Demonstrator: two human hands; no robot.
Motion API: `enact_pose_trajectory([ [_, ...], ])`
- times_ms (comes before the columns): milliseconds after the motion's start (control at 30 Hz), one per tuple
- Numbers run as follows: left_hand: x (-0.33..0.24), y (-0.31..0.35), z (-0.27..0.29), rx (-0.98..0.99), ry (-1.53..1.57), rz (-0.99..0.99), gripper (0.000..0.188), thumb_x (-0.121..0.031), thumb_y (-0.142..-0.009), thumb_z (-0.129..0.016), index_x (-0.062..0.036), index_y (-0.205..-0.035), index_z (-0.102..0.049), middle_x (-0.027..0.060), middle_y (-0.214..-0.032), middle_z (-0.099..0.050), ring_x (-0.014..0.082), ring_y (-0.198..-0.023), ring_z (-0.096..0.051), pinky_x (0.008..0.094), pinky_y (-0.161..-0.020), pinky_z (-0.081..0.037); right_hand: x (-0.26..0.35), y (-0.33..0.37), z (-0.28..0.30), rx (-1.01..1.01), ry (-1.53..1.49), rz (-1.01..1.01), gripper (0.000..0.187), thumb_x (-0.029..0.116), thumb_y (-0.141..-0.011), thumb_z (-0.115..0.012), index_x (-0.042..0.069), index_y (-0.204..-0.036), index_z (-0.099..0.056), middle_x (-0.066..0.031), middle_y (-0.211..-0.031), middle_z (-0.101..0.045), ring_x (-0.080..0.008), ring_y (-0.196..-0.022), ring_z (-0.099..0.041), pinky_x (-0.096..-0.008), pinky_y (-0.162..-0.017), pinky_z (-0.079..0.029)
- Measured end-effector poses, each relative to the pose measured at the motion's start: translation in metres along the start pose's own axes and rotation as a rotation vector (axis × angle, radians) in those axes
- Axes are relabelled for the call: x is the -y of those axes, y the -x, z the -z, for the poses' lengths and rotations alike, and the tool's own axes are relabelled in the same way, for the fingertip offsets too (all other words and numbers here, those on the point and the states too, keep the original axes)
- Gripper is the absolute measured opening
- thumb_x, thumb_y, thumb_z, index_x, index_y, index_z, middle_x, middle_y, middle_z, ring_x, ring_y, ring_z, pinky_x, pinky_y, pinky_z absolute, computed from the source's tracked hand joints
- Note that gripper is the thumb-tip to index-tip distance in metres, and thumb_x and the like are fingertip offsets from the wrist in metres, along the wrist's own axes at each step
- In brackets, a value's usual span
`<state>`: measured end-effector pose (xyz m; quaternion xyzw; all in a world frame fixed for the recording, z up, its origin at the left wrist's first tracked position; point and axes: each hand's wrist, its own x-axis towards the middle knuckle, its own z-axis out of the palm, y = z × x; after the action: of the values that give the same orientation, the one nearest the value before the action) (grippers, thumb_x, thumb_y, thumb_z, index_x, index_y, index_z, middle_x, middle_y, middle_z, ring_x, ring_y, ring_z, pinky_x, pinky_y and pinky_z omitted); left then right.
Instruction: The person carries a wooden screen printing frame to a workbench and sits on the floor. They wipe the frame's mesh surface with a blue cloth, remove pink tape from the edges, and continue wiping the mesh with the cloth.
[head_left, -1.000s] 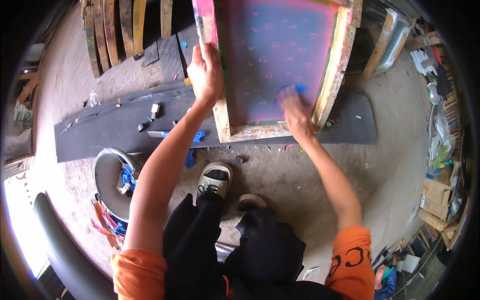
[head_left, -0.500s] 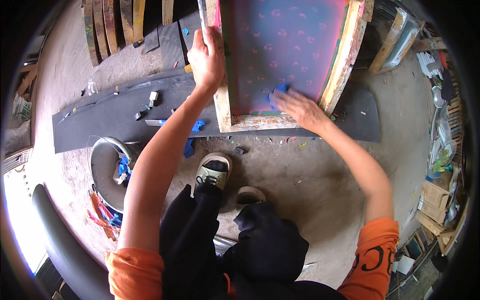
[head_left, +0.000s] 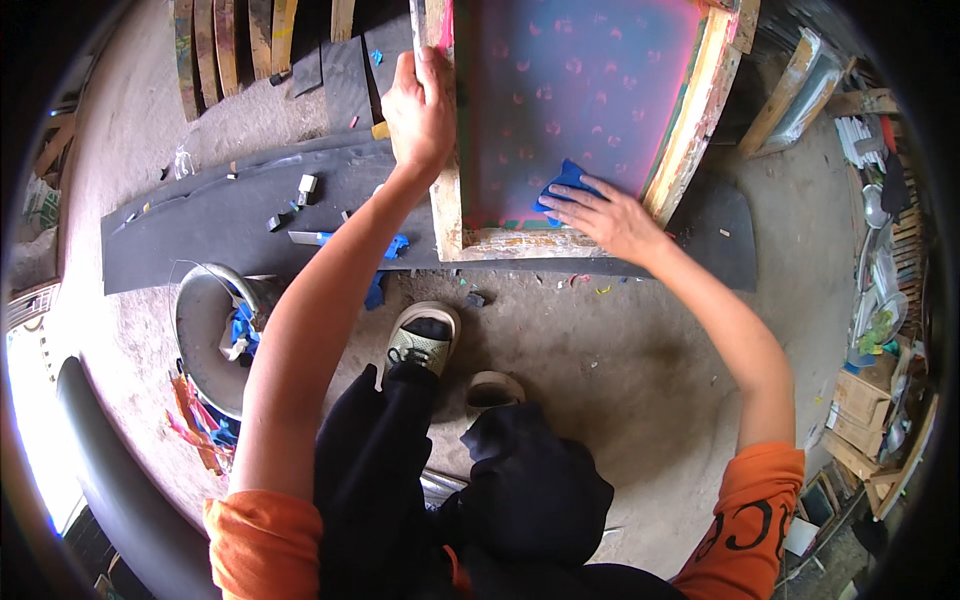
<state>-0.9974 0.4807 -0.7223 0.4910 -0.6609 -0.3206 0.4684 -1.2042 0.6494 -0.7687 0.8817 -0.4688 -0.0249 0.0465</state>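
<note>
A screen-printing frame (head_left: 535, 243) of paint-stained wood leans in front of me. Its bluish-pink mesh (head_left: 575, 110) carries rows of small pale marks. My left hand (head_left: 420, 118) is closed around the frame's left side rail. Near the lower right corner of the mesh, my right hand (head_left: 612, 215) presses a crumpled blue cloth (head_left: 563, 188) against the surface. The fingers lie over the cloth and hide part of it.
On a black mat (head_left: 200, 240) under the frame lie a knife (head_left: 312, 238) and small blocks. A bucket (head_left: 205, 330) with blue scraps stands left. Wooden slats (head_left: 235, 45) are at the upper left, another frame (head_left: 790, 95) at the upper right, clutter along the right wall.
The right hand was blurred by motion and now shows sharply, with the blue cloth spread wider under its fingers. My left hand keeps its grip on the frame.
</note>
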Motion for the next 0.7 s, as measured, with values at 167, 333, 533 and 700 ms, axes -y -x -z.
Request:
enact_pose_trajectory([
  [167, 0.004, -0.001, -0.002, -0.022, -0.053, -0.026, 0.047, -0.04, -0.095, -0.027, -0.0019, -0.088, -0.053, 0.019, -0.072, -0.055, 0.0341, -0.065, -0.052, 0.0397, -0.066, -0.042, 0.013, -0.01, 0.001, 0.007, 0.387, -0.291, 0.062, 0.008, -0.075, -0.056, 0.025, -0.133, -0.038, 0.0059, -0.14, -0.035, -0.0097, -0.129, -0.031, -0.0368, -0.111, -0.022],
  [333, 0.002, -0.002, -0.001, -0.017, -0.027, -0.047, 0.047, -0.04, -0.095, -0.028, -0.0021, -0.089, -0.054, 0.0181, -0.071, -0.056, 0.0324, -0.064, -0.053, 0.0394, -0.065, -0.042, -0.02, 0.006, -0.01, -0.075, 0.154, -0.018, 0.073, -0.003, -0.072, -0.055, 0.024, -0.136, -0.032, 0.0035, -0.141, -0.034, -0.0182, -0.13, -0.031, -0.0409, -0.11, -0.023],
  [533, -0.001, 0.0, 0.0, 0.009, 0.0, 0.018, 0.048, -0.042, -0.095, -0.027, -0.0023, -0.088, -0.054, 0.017, -0.067, -0.054, 0.0296, -0.061, -0.051, 0.0383, -0.063, -0.042, 0.033, 0.024, -0.008, -0.205, 0.025, -0.414, 0.06, -0.006, -0.072, -0.055, 0.016, -0.127, -0.048, -0.0026, -0.134, -0.044, -0.0214, -0.127, -0.037, -0.0445, -0.104, -0.03],
  [700, 0.01, -0.002, 0.0, -0.028, -0.043, -0.043, 0.05, -0.043, -0.095, -0.027, -0.0024, -0.087, -0.054, 0.0168, -0.066, -0.053, 0.0288, -0.06, -0.052, 0.038, -0.061, -0.042, 0.045, 0.023, 0.005, -0.642, -0.324, -0.767, 0.037, -0.002, -0.077, -0.058, 0.01, -0.112, -0.059, -0.007, -0.117, -0.056, -0.0221, -0.11, -0.051, -0.0353, -0.093, -0.041],
])
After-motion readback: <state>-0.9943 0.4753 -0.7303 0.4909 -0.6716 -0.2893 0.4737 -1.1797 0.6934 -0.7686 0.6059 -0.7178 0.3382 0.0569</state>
